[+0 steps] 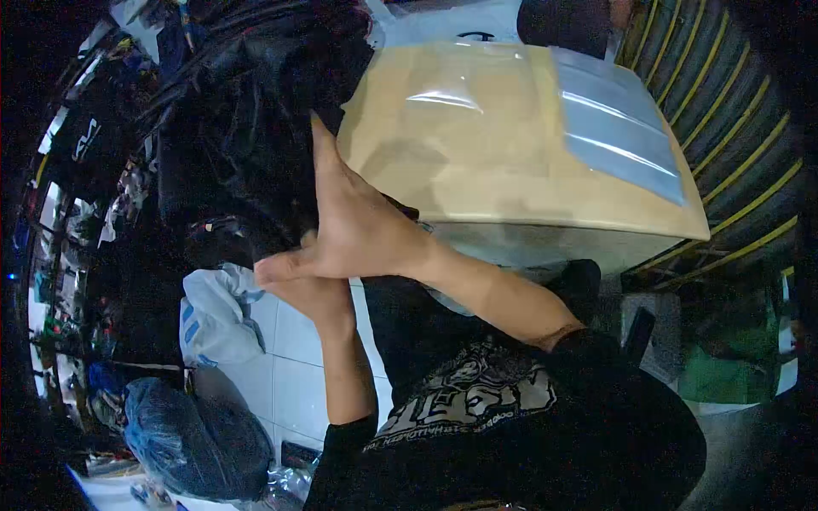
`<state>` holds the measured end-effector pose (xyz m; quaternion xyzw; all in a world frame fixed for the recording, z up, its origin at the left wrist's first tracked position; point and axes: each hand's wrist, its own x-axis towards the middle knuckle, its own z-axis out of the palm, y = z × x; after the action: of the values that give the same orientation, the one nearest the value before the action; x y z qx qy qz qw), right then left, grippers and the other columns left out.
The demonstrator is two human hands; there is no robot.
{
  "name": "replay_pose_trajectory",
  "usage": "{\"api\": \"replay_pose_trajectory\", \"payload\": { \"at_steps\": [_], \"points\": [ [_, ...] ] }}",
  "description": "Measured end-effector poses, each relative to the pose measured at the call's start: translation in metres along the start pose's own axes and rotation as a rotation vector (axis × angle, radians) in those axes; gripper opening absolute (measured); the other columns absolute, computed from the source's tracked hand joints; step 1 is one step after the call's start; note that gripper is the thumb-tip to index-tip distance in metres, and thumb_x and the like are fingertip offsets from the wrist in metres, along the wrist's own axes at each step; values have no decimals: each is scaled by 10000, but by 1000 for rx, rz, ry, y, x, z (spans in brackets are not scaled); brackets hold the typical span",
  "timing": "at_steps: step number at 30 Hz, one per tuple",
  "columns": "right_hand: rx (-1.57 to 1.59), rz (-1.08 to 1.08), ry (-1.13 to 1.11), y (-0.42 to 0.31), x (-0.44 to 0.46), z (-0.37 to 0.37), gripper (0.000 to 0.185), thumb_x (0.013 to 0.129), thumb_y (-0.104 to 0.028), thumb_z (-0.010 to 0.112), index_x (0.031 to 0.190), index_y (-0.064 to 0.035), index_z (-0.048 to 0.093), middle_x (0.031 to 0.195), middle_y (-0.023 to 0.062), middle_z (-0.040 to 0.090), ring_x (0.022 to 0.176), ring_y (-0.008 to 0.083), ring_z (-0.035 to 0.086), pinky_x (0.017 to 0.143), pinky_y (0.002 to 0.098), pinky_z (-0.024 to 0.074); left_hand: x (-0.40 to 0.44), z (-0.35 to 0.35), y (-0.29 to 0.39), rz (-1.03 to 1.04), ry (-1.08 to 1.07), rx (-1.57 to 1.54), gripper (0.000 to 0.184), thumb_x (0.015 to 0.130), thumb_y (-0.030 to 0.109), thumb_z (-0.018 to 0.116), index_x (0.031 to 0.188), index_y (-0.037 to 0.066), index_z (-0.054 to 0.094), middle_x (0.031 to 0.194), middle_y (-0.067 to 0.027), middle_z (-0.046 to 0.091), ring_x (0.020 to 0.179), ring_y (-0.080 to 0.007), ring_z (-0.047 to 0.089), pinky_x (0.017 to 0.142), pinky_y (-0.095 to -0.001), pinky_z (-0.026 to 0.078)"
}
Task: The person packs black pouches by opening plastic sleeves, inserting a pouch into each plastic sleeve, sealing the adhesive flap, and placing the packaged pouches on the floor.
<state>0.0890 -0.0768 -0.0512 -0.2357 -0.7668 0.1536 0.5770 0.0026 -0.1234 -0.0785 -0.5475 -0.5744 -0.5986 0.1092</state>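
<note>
Black fabric (243, 128) apparently runs lengthwise away from overlapping hands (356, 228); openness and hold unclear.

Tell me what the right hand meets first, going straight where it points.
The right hand would likely meet the black fabric first; depth is unclear, they may already touch.

A: Black garments (243, 128)?
B: Cloth, mostly matt.
A: Desk (477, 183), bluish packet (618, 123)?
B: Smooth, faint sheen; glossy plastic film.
A: Dark bag (196, 447)?
B: Thin, crinkled plastic.
</note>
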Motion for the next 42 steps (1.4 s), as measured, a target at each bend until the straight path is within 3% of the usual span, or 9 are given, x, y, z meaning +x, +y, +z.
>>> {"api": "replay_pose_trajectory", "payload": {
  "at_steps": [1,6,7,9,15,19,25,29,42],
  "points": [
    [114,122,-45,0,2,-2,1422,488,-561,837,1346,194,-8,1382,421,160,1336,484,176,1131,373,154,-5,-2,0,-68,-65,-25,41,728,-18,597,731,-51,574,542,-24,469,497,-82,415,458,-269,354],
    [381,300,14,24,-3,-43,1365,407,-425,915,1339,177,121,1350,316,334,1278,370,355,1085,359,271,-16,4,23,-293,-388,-680,582,710,-78,553,1285,-66,467,885,-6,548,629,-60,438,523,-212,375],
    [269,279,16,33,-9,-58,1323,424,-421,911,1346,155,157,1345,299,357,1264,358,379,1072,363,294,-14,-4,41,-391,-477,-859,796,700,-118,507,1437,-36,218,1140,-47,513,700,-69,464,612,-201,416],
    [237,401,47,38,-27,-91,1204,459,-407,901,1342,105,263,1315,252,432,1222,331,439,1045,370,338,-15,-9,38,-328,-659,-955,714,728,-137,481,1408,-63,275,1324,-163,454,882,-111,570,707,-191,442],
    [174,814,109,13,-93,-216,951,507,-320,876,1261,58,437,1237,181,534,1160,301,504,1019,373,369,-4,31,28,-203,-554,-826,218,815,-99,495,993,-31,601,984,-141,666,957,-255,630,786,-322,512],
    [144,946,180,-10,-135,-277,900,512,-287,864,1240,55,460,1229,171,542,1155,297,507,1018,369,366,21,138,-42,562,-766,-68,363,779,100,644,1137,121,584,1155,-99,571,1093,-298,525,890,-378,441],
    [164,1053,272,-30,-175,-306,825,520,-236,846,1209,50,495,1216,156,553,1149,290,511,1016,363,363,16,207,-70,830,-807,219,281,789,169,627,1059,90,631,1139,-103,566,1079,-249,524,856,-453,421],
    [196,1079,281,-34,-182,-307,776,525,-202,835,1188,47,518,1208,145,560,1145,286,514,1015,359,360,17,206,-51,703,-796,-154,151,820,128,579,893,30,668,843,-99,661,835,-273,624,800,-429,460],
    [144,908,-318,-14,-114,-264,899,535,-164,821,1297,60,402,1286,180,496,1232,237,426,1052,324,293,30,203,-15,519,-778,-344,138,822,74,627,923,-11,669,857,-155,670,685,-256,653,606,-309,515]
  ]
}}
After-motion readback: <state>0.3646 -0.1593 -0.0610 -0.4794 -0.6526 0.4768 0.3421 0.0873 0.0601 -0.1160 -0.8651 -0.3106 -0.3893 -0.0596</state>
